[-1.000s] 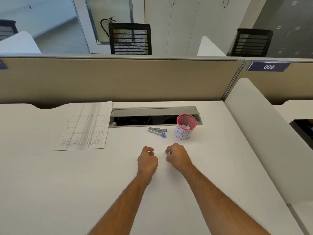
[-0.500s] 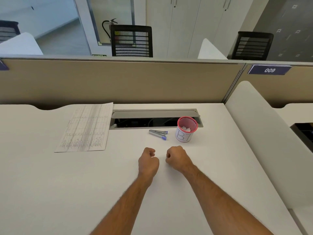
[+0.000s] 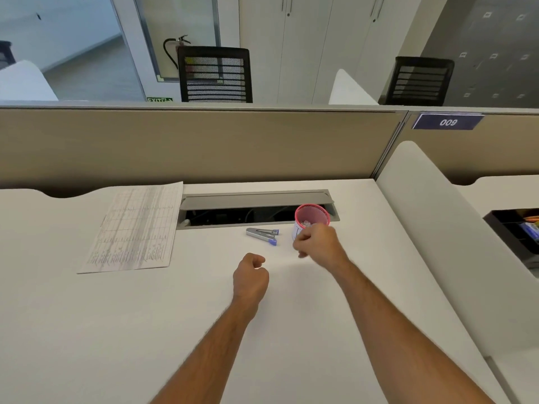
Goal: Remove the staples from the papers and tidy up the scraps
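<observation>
A printed sheet of paper point(image 3: 131, 228) lies flat at the back left of the white desk point(image 3: 116, 330). A grey staple remover with blue tips point(image 3: 262, 235) rests on the desk in front of the cable slot. A pink mesh cup point(image 3: 312, 210) with white scraps inside stands to its right. My right hand point(image 3: 316, 242) hovers just in front of the cup and covers its lower front. Its fingers are pinched shut, and what they hold is hidden. My left hand point(image 3: 250, 277) rests on the desk as a closed fist, apart from everything.
An open cable slot with a raised grey lid point(image 3: 256, 199) runs behind the remover and cup. A beige partition point(image 3: 204, 147) closes the back, and a white side divider point(image 3: 423, 228) the right. A black organiser tray point(image 3: 516, 228) sits on the neighbouring desk.
My right hand has moved forward and to the right, from beside my left hand up to the front of the pink cup. My left hand has stayed in place.
</observation>
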`<state>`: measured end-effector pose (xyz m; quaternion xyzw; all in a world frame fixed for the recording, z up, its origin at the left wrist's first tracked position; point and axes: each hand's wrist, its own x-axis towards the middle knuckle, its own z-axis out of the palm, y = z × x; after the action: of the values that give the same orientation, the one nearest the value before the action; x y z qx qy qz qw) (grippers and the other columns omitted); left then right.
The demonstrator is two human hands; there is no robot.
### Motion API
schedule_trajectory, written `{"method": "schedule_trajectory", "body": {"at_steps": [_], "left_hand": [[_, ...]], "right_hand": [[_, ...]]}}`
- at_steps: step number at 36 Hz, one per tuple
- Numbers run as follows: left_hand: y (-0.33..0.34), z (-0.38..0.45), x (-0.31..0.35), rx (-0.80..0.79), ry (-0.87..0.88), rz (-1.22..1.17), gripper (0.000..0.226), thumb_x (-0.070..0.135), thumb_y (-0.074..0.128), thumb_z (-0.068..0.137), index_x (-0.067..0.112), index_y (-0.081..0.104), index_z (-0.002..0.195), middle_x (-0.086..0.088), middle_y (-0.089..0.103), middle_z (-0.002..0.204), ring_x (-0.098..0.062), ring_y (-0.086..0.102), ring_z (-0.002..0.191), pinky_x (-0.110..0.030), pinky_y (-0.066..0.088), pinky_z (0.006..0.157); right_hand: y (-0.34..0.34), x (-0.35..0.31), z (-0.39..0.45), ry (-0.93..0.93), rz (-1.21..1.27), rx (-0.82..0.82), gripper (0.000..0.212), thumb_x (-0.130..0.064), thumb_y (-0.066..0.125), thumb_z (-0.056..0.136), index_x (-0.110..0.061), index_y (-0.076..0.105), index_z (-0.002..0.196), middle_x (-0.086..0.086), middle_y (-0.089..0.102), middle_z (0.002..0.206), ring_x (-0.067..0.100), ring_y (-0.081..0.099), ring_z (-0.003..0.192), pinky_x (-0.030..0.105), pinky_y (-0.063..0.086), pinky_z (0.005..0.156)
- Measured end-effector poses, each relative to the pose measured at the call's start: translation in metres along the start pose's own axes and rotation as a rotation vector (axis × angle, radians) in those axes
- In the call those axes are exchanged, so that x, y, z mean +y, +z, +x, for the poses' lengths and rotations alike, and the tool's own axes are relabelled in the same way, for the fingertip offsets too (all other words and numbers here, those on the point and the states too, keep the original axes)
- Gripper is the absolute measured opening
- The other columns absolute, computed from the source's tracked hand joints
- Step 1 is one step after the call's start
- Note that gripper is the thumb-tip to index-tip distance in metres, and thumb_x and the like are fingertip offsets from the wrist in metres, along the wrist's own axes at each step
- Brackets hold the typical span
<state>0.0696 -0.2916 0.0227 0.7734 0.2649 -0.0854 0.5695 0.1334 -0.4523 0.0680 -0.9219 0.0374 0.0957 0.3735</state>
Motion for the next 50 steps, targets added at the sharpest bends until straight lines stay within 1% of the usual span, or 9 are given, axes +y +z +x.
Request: {"method": "schedule_trajectory", "body": {"at_steps": [2,4,10,15,21,30,34,42,50], "left_hand": [[0.001,0.0,0.001,-0.009,0.004,-0.003,0.042,-0.006,0.042,0.094,0.015,0.061,0.124,-0.001,0.058,0.124,-0.026,0.063,0.111,-0.025,0.05,0.074],[0.002,0.001,0.001,-0.016,0.007,-0.008,0.04,-0.005,0.042,0.094,0.016,0.061,0.122,-0.001,0.058,0.124,-0.026,0.064,0.109,-0.025,0.05,0.071],[0.002,0.005,0.002,-0.015,0.003,-0.019,0.035,-0.002,0.044,0.095,0.021,0.061,0.116,0.001,0.058,0.123,-0.023,0.065,0.104,-0.023,0.051,0.067],[0.004,0.013,0.003,-0.012,-0.001,-0.022,0.033,-0.001,0.046,0.097,0.021,0.062,0.118,0.002,0.058,0.123,-0.024,0.063,0.112,-0.027,0.052,0.079],[0.003,0.02,0.006,-0.005,0.009,-0.042,0.031,0.001,0.048,0.098,0.021,0.062,0.117,0.002,0.059,0.123,-0.023,0.064,0.108,-0.023,0.049,0.068],[-0.005,0.023,0.002,0.012,-0.003,-0.056,0.029,0.003,0.048,0.098,0.021,0.064,0.115,0.001,0.06,0.123,-0.024,0.065,0.108,-0.024,0.049,0.067],[-0.008,0.024,0.001,0.02,-0.007,-0.053,0.028,0.003,0.048,0.099,0.022,0.063,0.114,0.002,0.06,0.122,-0.023,0.064,0.11,-0.027,0.051,0.078],[-0.014,0.016,0.005,0.026,0.005,-0.065,0.03,0.003,0.048,0.097,0.021,0.064,0.115,0.002,0.06,0.122,-0.024,0.065,0.107,-0.022,0.047,0.061],[-0.024,0.001,0.011,0.033,0.035,-0.065,0.031,0.002,0.047,0.097,0.02,0.064,0.116,0.002,0.06,0.123,-0.023,0.066,0.105,-0.021,0.045,0.059]], "right_hand": [[-0.014,-0.004,0.008,-0.021,-0.003,0.06,0.021,-0.004,0.066,0.079,-0.013,0.072,0.061,0.0,0.069,0.059,0.01,0.068,0.057,0.017,0.046,0.057],[-0.025,-0.006,0.018,-0.025,-0.026,0.108,0.019,-0.006,0.065,0.079,-0.013,0.076,0.065,0.0,0.07,0.059,0.011,0.068,0.065,0.018,0.048,0.065],[-0.039,-0.008,0.048,-0.039,-0.135,0.171,0.014,-0.009,0.065,0.077,-0.012,0.077,0.071,0.002,0.07,0.072,0.017,0.062,0.074,0.017,0.038,0.055],[-0.033,-0.01,0.066,-0.02,-0.246,0.124,0.016,-0.016,0.066,0.085,-0.005,0.077,0.09,0.006,0.068,0.083,0.021,0.062,0.083,0.024,0.043,0.065],[-0.026,-0.012,0.083,-0.001,-0.396,0.107,0.023,-0.027,0.071,0.087,-0.009,0.076,0.1,0.007,0.072,0.101,0.025,0.067,0.097,0.034,0.059,0.081],[-0.023,-0.011,0.09,0.045,-0.436,0.075,0.029,-0.027,0.074,0.086,-0.008,0.075,0.108,0.008,0.072,0.107,0.025,0.068,0.099,0.035,0.06,0.082],[-0.023,-0.01,0.087,0.035,-0.414,0.093,0.027,-0.025,0.074,0.087,-0.008,0.074,0.108,0.008,0.072,0.11,0.025,0.067,0.101,0.034,0.06,0.083],[-0.027,-0.017,0.075,-0.025,-0.432,0.148,0.022,-0.022,0.066,0.093,-0.008,0.074,0.107,0.009,0.072,0.107,0.025,0.066,0.099,0.033,0.057,0.081],[-0.032,-0.034,0.051,-0.071,-0.481,0.136,0.023,-0.023,0.058,0.095,-0.01,0.074,0.107,0.009,0.072,0.103,0.026,0.067,0.098,0.036,0.059,0.084]]}}
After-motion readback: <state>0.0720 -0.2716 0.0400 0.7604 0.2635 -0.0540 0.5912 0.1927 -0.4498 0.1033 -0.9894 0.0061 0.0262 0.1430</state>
